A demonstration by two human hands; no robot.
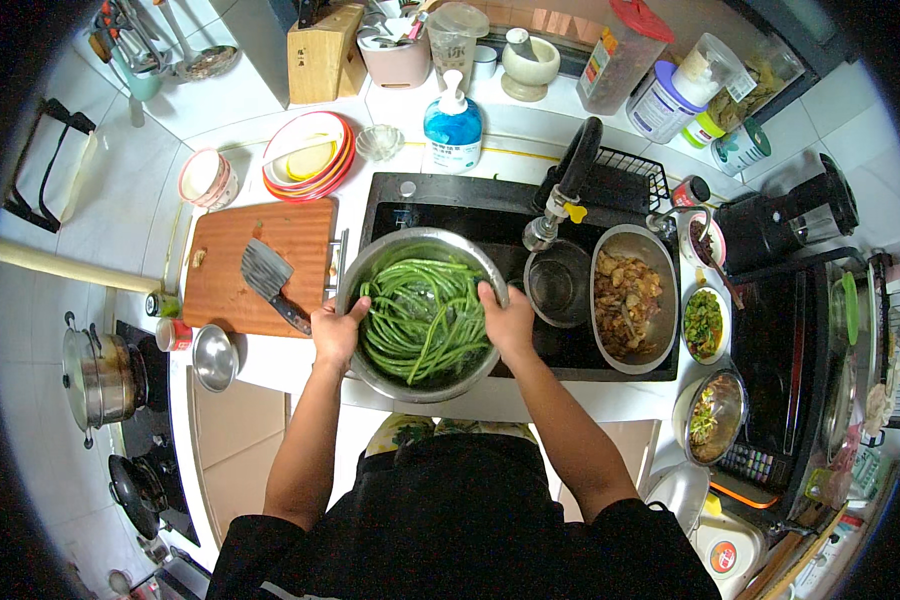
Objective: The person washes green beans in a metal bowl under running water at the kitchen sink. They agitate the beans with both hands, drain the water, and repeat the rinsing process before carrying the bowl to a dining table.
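Between my two hands is a round stainless steel basin (439,391) full of long green beans (424,322). My left hand (337,328) grips its left rim, thumb over the edge. On the opposite rim, my right hand (508,319) holds on with the thumb inside. The basin is over the left part of the black sink (450,196) and the counter's front edge. A cleaver (268,276) lies on the wooden cutting board (217,277), its handle end close to my left hand. Water or wet shine shows among the beans.
Right of the basin, an oval metal bowl of raw-looking meat pieces (626,300) rests on the sink beside the black faucet (581,161). Stacked plates (309,156) and a blue pump bottle (452,135) stand behind. A small steel bowl (214,358) and a lidded pot (97,375) are at left.
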